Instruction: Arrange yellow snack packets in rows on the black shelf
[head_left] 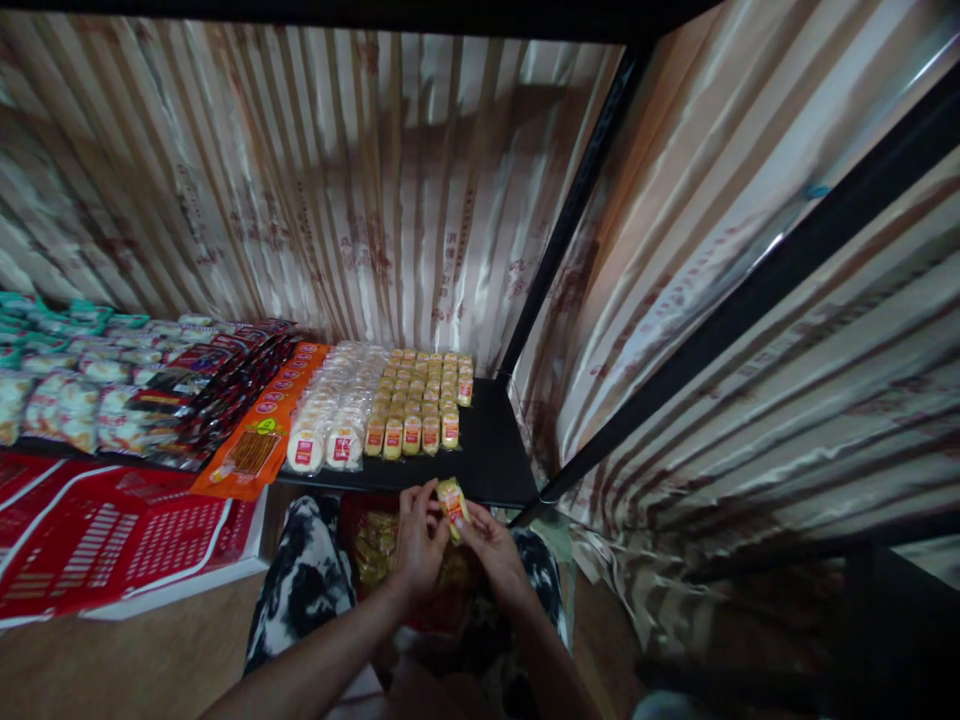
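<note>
A small yellow wrapped snack cake (pixel 451 498) with a red and white label is held up between my hands, just in front of the shelf edge. My right hand (pixel 493 552) grips its lower right side, thumb over the label. The fingertips of my left hand (pixel 418 540) are closed at its upper left edge. Below my hands, between my knees, a red basket holds more yellow packets (pixel 375 545), partly hidden by my arms. On the black shelf ahead, matching snack cakes (pixel 412 436) stand in neat rows, with a single one set apart at the back right.
Left of the rows lie white round packets (pixel 324 448), an orange snack bag (pixel 251 450) overhanging the edge, dark packs (pixel 217 375) and white-and-green packs (pixel 67 375). Red baskets (pixel 127 530) sit below left. Black posts (pixel 574 205) and patterned curtains (pixel 360 190) enclose the shelf.
</note>
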